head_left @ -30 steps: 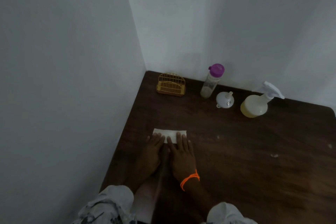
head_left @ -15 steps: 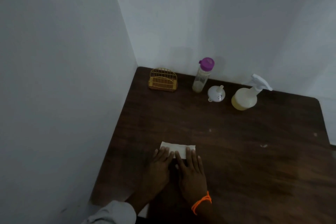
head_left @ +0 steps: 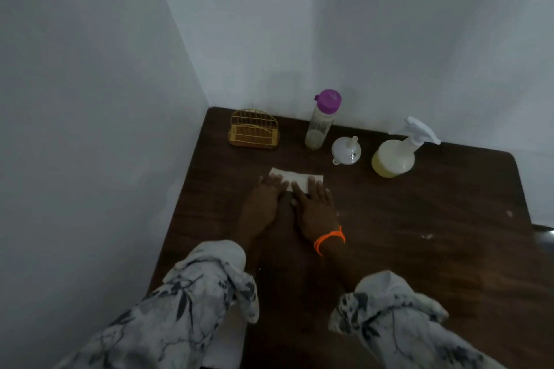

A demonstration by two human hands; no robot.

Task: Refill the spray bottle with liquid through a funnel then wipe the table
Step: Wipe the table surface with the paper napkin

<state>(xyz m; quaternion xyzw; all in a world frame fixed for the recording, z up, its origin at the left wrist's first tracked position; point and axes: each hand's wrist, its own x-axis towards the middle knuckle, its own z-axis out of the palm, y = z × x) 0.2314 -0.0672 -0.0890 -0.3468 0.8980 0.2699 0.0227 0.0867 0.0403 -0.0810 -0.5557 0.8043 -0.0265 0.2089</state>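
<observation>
A folded white cloth point(head_left: 299, 179) lies flat on the dark wooden table point(head_left: 419, 234). My left hand point(head_left: 263, 204) and my right hand point(head_left: 316, 207) press on its near edge, side by side, palms down and fingers spread. An orange band circles my right wrist. Further back stand a round spray bottle point(head_left: 395, 157) holding yellow liquid, with a white trigger head, a white funnel point(head_left: 346, 150) lying mouth down, and a tall clear bottle point(head_left: 320, 123) with a purple cap, nearly empty.
A small gold wire rack point(head_left: 253, 130) sits in the far left corner of the table. White walls close off the left and back sides. A few pale specks point(head_left: 427, 236) dot the table on the right.
Both hands have pushed the cloth away from me, toward the bottles; half a second ago it lay nearer the table's front edge. The bottles, funnel and rack have not moved.
</observation>
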